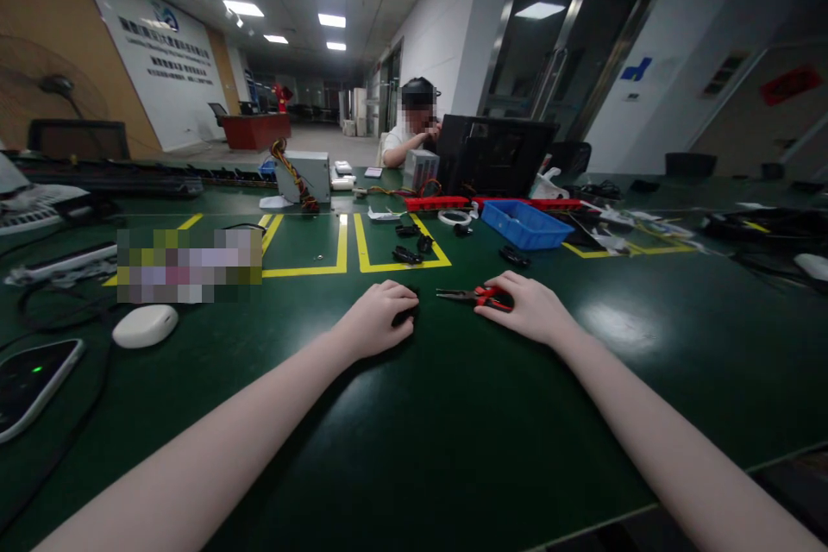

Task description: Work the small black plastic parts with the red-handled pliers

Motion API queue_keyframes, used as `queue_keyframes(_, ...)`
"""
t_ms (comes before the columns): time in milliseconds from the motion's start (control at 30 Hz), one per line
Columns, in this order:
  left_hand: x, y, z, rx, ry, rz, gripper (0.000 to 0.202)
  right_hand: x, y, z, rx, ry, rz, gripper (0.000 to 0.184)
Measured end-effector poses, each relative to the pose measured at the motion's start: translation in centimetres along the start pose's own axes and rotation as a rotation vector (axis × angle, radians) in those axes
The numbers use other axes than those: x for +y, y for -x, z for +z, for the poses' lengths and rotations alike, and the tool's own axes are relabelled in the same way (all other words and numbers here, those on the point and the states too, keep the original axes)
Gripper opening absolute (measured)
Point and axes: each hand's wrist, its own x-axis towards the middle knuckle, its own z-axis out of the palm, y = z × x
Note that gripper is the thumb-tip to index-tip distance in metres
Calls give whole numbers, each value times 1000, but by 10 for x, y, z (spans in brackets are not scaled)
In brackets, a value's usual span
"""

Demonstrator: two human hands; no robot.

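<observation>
My left hand [373, 321] rests low over the green table [440, 431], its fingers curled round a small black object [407, 312]. Most of that object is hidden by the fingers, so I cannot make out its kind. To its right, my right hand [536, 307] grips needle-nose pliers [458, 296] by their red-and-black handles. The pliers' metal jaws point left towards my left hand, a short gap apart from it. Beyond my hands, several small black cable bundles [407, 254] lie in and near a yellow-taped rectangle; another black bundle [514, 256] lies in front of the blue tray.
A blue plastic tray [527, 226] stands beyond my right hand. Further back are a power supply box [304, 177] with wires, a monitor [495, 157] and a seated person [414, 125]. At left lie a white rounded case [146, 326] and a device with a green light [39, 388].
</observation>
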Motion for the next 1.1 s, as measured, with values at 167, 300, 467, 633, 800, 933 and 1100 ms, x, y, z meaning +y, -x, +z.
queue_keyframes(167, 3, 6, -8, -1, 44, -127, 37, 5, -1, 0, 4, -27, 12, 48)
queue_keyframes(300, 6, 8, -12, 30, 53, -221, 37, 10, -1, -5, -33, -84, 6, 47)
queue_keyframes(467, 7, 6, -12, 8, 90, -230, 34, 11, -1, -11, -75, -153, 5, 45)
queue_keyframes(633, 1, 7, -8, 20, 112, -224, 24, 5, 1, -12, -141, -211, 50, 49)
queue_keyframes(800, 5, 5, -9, -8, 106, -216, 26, 3, 2, -12, -155, -225, 77, 46)
queue_keyframes(933, 13, 1, -11, -44, 159, -289, 31, 6, 3, -10, -168, -243, 95, 45)
queue_keyframes(1100, 16, -2, -12, -150, 223, -303, 35, 8, 7, -4, -205, -283, 155, 51)
